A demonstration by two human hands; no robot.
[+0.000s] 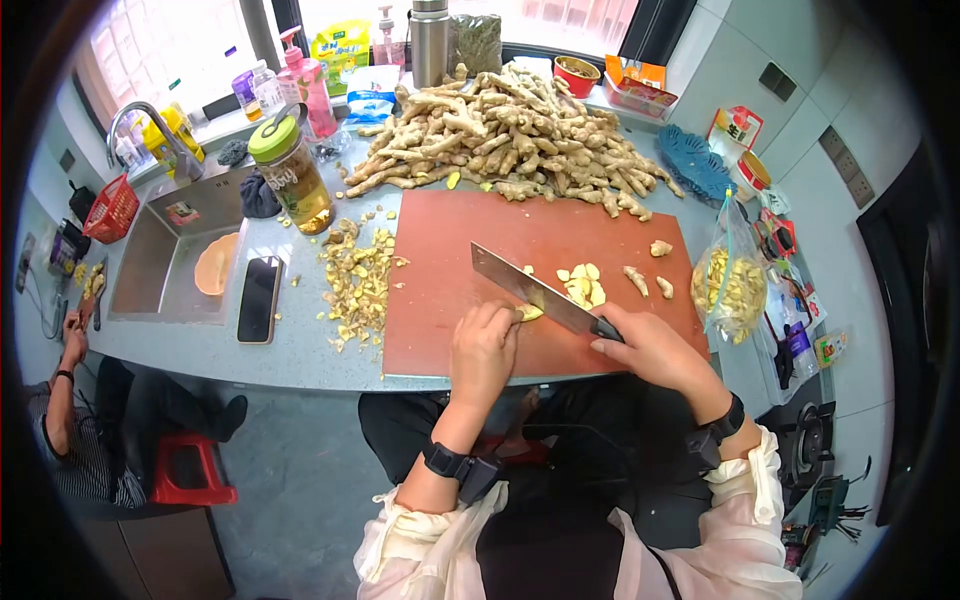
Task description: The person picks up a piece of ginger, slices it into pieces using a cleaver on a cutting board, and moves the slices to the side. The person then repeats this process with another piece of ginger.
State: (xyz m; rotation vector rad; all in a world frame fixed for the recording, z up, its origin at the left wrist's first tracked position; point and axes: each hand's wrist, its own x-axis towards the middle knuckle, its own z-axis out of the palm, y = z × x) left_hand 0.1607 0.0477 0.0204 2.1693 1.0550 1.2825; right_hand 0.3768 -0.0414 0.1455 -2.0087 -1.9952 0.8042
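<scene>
My right hand (640,345) is wrapped round the black handle of a cleaver (530,287), whose blade points up and left over the red-brown cutting board (450,230). Left of the blade, my left hand (487,343) presses a piece of ginger (529,312) on the board, its fingers bent together beside the blade. Cut ginger slices (582,284) lie just beyond the blade. Small ginger pieces (636,280) rest at the board's right. A big heap of whole ginger (510,130) sits behind the board.
Ginger scraps (360,285) lie left of the board, near a phone (259,300), a green-lidded jar (292,175) and the sink (160,260). A bag of slices (730,283) stands at right. Another person (75,420) sits at far left by a red stool (190,470).
</scene>
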